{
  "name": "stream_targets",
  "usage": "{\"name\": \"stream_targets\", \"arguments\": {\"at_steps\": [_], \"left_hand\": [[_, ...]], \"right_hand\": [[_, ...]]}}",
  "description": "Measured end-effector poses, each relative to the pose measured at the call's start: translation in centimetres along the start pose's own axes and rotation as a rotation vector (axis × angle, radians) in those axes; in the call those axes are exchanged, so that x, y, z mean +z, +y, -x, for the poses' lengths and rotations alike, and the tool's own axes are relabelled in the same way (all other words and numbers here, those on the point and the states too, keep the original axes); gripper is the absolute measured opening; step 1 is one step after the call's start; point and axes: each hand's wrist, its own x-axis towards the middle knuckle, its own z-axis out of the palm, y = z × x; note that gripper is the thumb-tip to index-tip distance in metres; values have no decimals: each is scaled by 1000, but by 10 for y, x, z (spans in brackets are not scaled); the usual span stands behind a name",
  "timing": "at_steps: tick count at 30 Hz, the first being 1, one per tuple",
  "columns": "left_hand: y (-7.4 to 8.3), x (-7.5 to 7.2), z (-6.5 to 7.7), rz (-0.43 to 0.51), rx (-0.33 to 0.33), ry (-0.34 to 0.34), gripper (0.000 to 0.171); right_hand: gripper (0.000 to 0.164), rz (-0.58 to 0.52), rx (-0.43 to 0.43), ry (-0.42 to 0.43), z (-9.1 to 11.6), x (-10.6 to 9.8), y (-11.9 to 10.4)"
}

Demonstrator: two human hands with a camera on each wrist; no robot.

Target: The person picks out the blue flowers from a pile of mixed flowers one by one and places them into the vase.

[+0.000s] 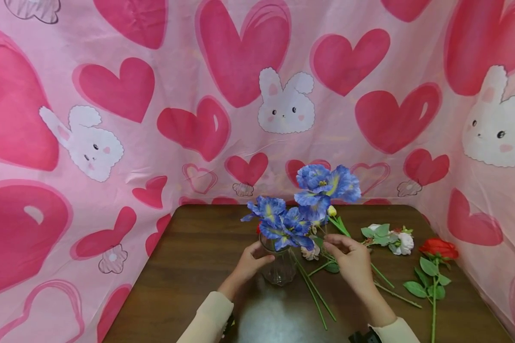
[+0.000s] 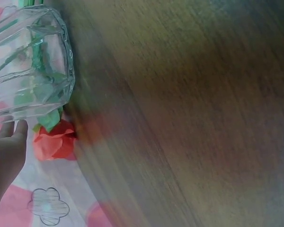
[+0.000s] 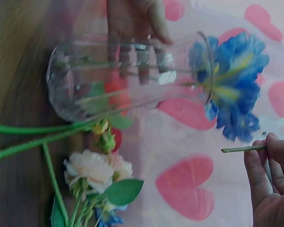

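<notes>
Blue iris (image 1: 313,180) hangs above-right of the glass vase (image 1: 279,271), stem (image 3: 241,149) pinched in the right hand's (image 1: 353,261) grip; left hand (image 1: 250,265) clasps the vase. Insertion seems in hand, calling next for stem over mouth.

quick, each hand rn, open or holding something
Left hand: holding the glass vase.
Right hand: pinching a blue flower by its stem.

Glossy, see-through glass on your vase (image 1: 279,274) here; the desk (image 1: 189,271) shows you smooth wood grain with a soft sheen; your irises (image 1: 285,229) look like matt, crinkled cloth, those stems (image 3: 33,130) like smooth plastic; the backdrop (image 1: 184,71) reads as creased, matt cloth.
</notes>
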Motion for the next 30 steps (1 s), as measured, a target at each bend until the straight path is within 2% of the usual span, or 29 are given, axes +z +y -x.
{"name": "stream_targets", "arguments": {"at_steps": [5,11,15,21,26,30], "left_hand": [[-6,-3,-1,8,17,13,43],[-17,-13,-1,53,30,84,56],[-10,-20,2,41,73,151,52],[3,-27,4,59,158,237,35],[17,-32,5,67,238,251,26],[31,-32,5,75,292,265,22]], "right_hand": [[13,-93,7,-38,4,8,-13],[14,-147,-10,-64,9,16,-26],[13,-163,-29,-81,14,22,-31],[11,-221,-37,-119,18,31,-38],[9,-233,-68,-158,22,40,-50],[10,-254,-111,-199,24,47,-52]]}}
